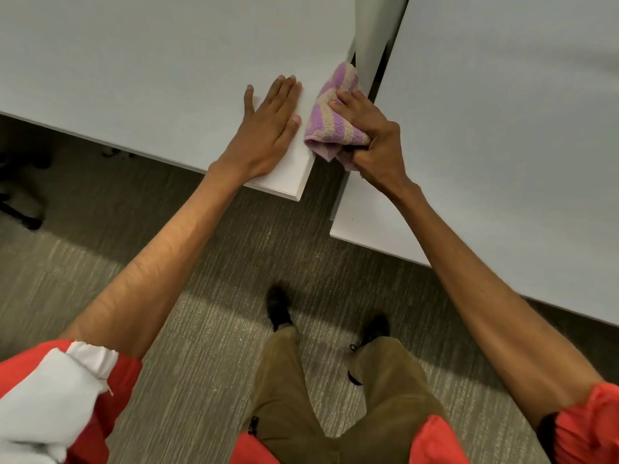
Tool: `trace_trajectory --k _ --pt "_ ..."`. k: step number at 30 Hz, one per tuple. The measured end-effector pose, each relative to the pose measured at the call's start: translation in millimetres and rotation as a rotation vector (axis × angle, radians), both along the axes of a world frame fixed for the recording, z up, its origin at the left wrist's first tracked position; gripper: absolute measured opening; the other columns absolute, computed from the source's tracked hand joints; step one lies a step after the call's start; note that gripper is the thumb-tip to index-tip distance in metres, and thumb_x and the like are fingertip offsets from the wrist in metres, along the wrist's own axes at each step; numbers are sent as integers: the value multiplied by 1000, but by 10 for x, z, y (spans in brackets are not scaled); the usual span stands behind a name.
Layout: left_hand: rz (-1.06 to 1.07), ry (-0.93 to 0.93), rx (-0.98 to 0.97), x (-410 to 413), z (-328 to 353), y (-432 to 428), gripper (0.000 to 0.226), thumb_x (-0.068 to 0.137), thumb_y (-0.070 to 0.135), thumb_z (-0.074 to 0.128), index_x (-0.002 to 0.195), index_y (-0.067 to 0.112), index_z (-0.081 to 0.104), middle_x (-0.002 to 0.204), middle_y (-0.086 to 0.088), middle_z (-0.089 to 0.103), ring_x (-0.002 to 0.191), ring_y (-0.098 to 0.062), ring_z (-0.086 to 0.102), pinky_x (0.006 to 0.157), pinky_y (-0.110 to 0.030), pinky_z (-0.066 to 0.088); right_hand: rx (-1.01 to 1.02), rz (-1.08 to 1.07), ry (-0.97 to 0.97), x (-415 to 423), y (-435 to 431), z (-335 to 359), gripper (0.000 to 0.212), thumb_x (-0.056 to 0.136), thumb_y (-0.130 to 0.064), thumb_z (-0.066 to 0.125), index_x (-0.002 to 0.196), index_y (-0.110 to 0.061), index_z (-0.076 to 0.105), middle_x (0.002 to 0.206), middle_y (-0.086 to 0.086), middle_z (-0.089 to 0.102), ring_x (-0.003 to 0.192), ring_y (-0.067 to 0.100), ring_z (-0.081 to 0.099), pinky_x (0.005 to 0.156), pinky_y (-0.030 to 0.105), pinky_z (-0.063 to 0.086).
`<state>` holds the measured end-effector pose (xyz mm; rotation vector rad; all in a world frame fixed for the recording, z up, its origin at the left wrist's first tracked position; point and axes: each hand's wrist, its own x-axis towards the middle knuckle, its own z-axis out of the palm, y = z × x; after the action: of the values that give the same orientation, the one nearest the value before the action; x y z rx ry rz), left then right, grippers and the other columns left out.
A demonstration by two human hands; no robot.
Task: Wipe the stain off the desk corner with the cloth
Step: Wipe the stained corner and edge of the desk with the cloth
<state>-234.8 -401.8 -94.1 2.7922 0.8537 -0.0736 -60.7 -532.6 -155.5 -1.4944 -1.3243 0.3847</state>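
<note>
A purple and beige striped cloth lies bunched on the right edge of the left white desk, near its front right corner. My right hand grips the cloth from the right and presses it against the desk edge. Palm down, my left hand lies flat on the desk top just left of the cloth, fingers together. I see no stain on the visible surface; the cloth hides the part under it.
A second white desk stands to the right across a narrow gap, with a pale divider panel at the back of it. Grey carpet lies below. A dark chair base shows at far left.
</note>
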Motion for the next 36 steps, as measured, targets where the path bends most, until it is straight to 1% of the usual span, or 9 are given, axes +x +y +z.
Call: trace_trajectory --k 10,13,17,19,22,25,28,32,36 --pt "-5 17 20 24 -29 -1 57 107 33 17 157 10 3 166 -8 0 154 -20 -5 121 -46 -12 80 5 374 -587 -265 -199 46 78 12 70 122 12 59 136 31 53 138 32 37 119 30 28" --pt "-4 17 28 20 -23 -4 57 107 32 18 157 11 3 166 -9 -1 154 -21 -5 122 -45 -11 76 54 335 -344 -128 -145 44 80 10 69 121 17 56 132 36 53 134 43 43 119 37 30" --pt "-2 8 39 20 -42 -6 57 107 32 19 157 11 3 166 -9 -1 154 -21 -5 122 -44 -11 66 -2 315 -159 72 -42 45 83 6 66 126 14 55 138 32 50 137 42 41 118 34 31" --pt "-3 13 33 20 -45 -4 57 107 33 18 157 11 2 166 -9 -1 154 -22 -5 122 -45 -11 57 -17 350 -321 -12 -70 47 82 8 68 127 10 56 141 29 49 141 41 35 119 42 29" --pt "-17 12 -9 24 -29 -5 59 105 35 16 157 11 3 166 -9 -2 153 -22 -7 121 -46 -11 96 6 377 -706 -317 -225 49 79 8 72 126 2 61 143 17 50 144 37 32 121 48 26" --pt "-18 9 -30 15 -20 -2 58 106 32 19 157 11 3 166 -9 -3 153 -22 -8 121 -46 -12 138 80 485 -1047 -622 -377 50 77 4 72 125 -6 61 141 0 51 145 24 32 121 39 26" --pt "-16 15 -31 17 -5 8 56 108 29 21 157 11 1 166 -8 -4 153 -22 -9 122 -47 -12 116 114 546 -986 -570 -374 49 77 9 72 122 -6 62 134 15 58 140 35 39 117 33 33" --pt "-19 9 -55 27 34 -14 58 105 32 17 157 11 1 166 -8 -4 153 -22 -9 122 -48 -11 57 42 603 -508 -179 -244 44 79 13 69 121 5 59 132 32 55 137 45 39 117 44 35" --pt "-18 0 -45 28 45 -26 57 106 31 19 157 10 2 166 -9 -3 153 -22 -9 122 -47 -12 66 -52 539 -291 43 -180 46 83 6 66 126 17 52 137 32 49 136 34 39 111 17 36"
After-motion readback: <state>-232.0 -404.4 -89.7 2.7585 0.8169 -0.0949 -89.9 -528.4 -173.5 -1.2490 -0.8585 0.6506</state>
